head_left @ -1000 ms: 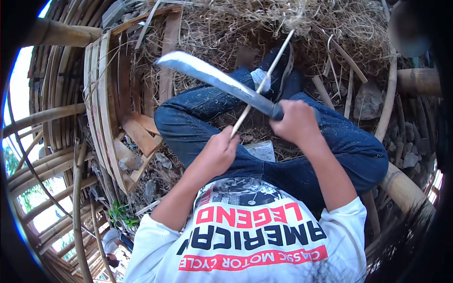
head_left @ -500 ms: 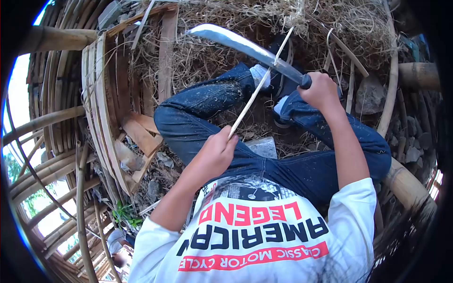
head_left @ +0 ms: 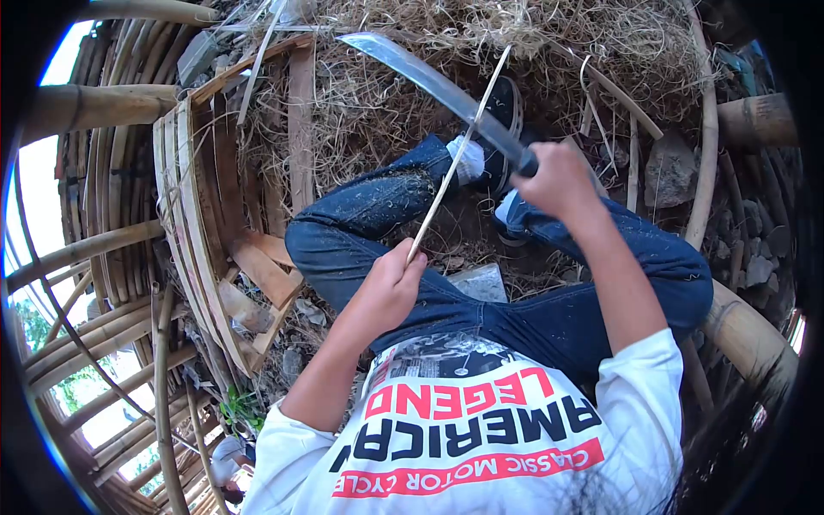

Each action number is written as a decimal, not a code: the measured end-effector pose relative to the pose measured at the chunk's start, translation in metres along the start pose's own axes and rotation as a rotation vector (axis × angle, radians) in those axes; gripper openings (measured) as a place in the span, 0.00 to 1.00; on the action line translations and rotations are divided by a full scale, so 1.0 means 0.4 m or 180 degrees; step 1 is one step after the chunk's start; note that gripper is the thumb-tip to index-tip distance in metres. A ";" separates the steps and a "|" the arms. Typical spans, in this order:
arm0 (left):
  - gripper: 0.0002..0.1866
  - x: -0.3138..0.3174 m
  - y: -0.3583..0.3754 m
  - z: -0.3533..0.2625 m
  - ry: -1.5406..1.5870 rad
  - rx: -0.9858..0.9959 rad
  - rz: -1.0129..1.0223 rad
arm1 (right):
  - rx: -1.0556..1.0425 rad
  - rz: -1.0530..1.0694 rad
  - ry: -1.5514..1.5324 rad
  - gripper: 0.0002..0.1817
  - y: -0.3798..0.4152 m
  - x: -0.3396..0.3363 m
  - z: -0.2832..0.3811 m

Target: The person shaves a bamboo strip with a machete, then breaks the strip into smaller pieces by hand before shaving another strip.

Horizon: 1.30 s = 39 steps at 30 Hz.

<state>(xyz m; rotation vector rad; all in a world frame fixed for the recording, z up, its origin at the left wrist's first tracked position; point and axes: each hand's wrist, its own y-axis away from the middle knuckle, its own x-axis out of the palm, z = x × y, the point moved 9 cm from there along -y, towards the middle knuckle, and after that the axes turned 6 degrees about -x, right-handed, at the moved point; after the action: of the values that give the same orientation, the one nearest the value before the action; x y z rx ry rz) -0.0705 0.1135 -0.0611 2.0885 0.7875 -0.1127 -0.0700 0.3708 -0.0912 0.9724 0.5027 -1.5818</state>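
Observation:
My left hand [head_left: 390, 287] is closed around the lower end of a thin, pale bamboo strip [head_left: 442, 190], which slants up and away from me. My right hand [head_left: 558, 178] grips the dark handle of a machete [head_left: 421, 79]. Its long blade points to the upper left and crosses the strip above the middle, apparently touching it. Beneath both hands are my bent legs in dark jeans [head_left: 360, 215], flecked with shavings. A pile of curly shavings [head_left: 506, 30] lies beyond the strip's far end.
Split bamboo slats [head_left: 184, 223] stand curved at the left, beside short wood pieces [head_left: 264, 270]. A grey stone block [head_left: 479, 283] sits between my legs. Rocks [head_left: 671, 172] and thick bamboo poles [head_left: 747, 330] lie at the right. Part of another person [head_left: 230, 455] shows at the lower left.
My right hand and the machete have moved left and slightly down, nearer to me. The strip's far end has shifted a little left, while my left hand keeps its grip.

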 end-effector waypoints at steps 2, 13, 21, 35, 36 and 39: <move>0.10 0.001 -0.004 -0.010 -0.0007 0.0054 -0.0033 | 0.0082 0.0259 -0.0257 0.15 0.044 0.026 0.059; 0.11 0.021 0.023 0.002 0.0333 0.0071 0.0100 | 0.0476 0.0053 0.0223 0.16 -0.036 -0.062 -0.082; 0.09 0.025 0.029 0.054 0.0765 -0.0243 0.0363 | -0.0473 0.0585 0.0312 0.15 0.058 0.048 0.088; 0.09 0.053 0.079 0.038 0.1698 -0.0877 0.0816 | -0.0311 0.0009 0.0484 0.16 0.029 0.001 0.029; 0.09 0.053 0.089 0.039 0.1658 -0.0881 0.0832 | -0.0513 0.0241 0.0360 0.16 0.039 0.010 0.060; 0.09 0.034 0.136 0.040 0.1611 -0.0957 0.0782 | -0.0544 -0.0036 0.0851 0.16 -0.027 -0.017 -0.020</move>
<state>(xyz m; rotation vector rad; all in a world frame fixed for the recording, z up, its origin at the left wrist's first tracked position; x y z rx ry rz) -0.0253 0.0853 -0.0373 1.9204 0.7732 0.6519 -0.0777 0.3835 -0.0922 1.0556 0.8165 -1.3998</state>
